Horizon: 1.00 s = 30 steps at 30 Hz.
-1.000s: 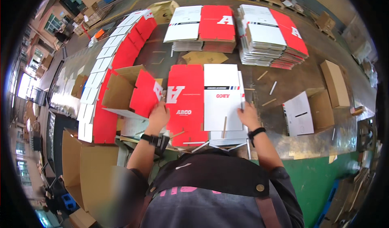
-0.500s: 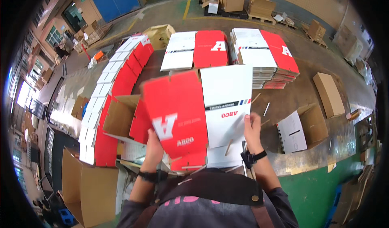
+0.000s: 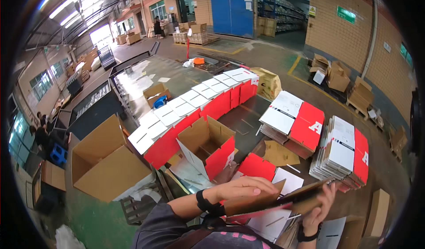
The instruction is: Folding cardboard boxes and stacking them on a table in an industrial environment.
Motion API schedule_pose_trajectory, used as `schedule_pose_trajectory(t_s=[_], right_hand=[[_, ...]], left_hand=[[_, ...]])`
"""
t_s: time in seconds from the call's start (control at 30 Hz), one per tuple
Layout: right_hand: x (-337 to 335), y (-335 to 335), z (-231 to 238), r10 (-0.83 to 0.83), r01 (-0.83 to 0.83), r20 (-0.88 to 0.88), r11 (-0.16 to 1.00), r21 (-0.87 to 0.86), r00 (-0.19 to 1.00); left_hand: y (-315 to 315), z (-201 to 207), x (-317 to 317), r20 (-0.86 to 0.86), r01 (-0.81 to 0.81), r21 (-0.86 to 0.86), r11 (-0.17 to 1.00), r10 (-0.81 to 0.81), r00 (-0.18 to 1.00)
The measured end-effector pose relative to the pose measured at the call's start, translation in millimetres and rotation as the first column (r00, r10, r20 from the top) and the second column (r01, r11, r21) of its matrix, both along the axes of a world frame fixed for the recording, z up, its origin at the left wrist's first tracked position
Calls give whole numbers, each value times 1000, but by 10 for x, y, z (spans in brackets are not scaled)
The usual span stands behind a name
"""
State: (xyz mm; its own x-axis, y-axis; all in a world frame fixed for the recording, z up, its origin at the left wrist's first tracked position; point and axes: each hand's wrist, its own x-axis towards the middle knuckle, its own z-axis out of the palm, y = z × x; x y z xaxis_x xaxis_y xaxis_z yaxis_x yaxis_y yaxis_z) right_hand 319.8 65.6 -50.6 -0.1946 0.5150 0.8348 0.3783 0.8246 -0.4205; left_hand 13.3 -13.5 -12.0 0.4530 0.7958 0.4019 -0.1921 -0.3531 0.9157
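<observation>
A partly unfolded cardboard carton (image 3: 254, 203) is between my hands at the lower middle, its brown inside facing up. My left hand (image 3: 245, 189) lies over it with straight fingers, pressed against a brown panel. At the carton's right end my right hand (image 3: 319, 205) grips the edge, its fingers bent and a little apart. Under and beyond the carton lie a flat red panel (image 3: 255, 166) and white cardboard (image 3: 287, 181). An opened red-and-white box (image 3: 220, 158) stands farther left, its top open.
A curved row of red-and-white boxes (image 3: 195, 112) runs across the left of the table. Two stacks of flat cartons (image 3: 278, 112) (image 3: 338, 147) stand at the right. A large brown box (image 3: 110, 174) is at the left, and a long brown carton (image 3: 377, 211) at the right edge.
My view has swung left and up. The carton, flat with its printed side showing before, is now tipped and partly spread, and my left hand has moved from its side onto its inside.
</observation>
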Motion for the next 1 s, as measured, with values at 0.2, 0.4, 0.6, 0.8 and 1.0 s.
schedule_pose_trajectory(t_s=[0.2, 0.4, 0.6, 0.8, 1.0], right_hand=[[-23, -173, 604, 311, -310, -13, 949, 65, 950], [-412, -144, 806, 590, -503, 674, 787, -357, 444], [-278, -479, 391, 40, -27, 277, 998, -49, 960], [68, -760, -55, -235, -60, -368, 768, -638, 900], [367, -690, -735, -135, -265, -508, 726, -635, 851]], left_hand=[[146, 97, -123, -213, -220, 568, 793, 399, 892], [164, 301, 407, -627, 108, 690, 716, 517, 583], [108, -171, 439, -114, -611, 549, 571, 775, 621], [-289, -969, -46, -744, -645, 291, 707, 591, 312], [-78, -426, 90, -210, -558, 546, 625, 747, 631]])
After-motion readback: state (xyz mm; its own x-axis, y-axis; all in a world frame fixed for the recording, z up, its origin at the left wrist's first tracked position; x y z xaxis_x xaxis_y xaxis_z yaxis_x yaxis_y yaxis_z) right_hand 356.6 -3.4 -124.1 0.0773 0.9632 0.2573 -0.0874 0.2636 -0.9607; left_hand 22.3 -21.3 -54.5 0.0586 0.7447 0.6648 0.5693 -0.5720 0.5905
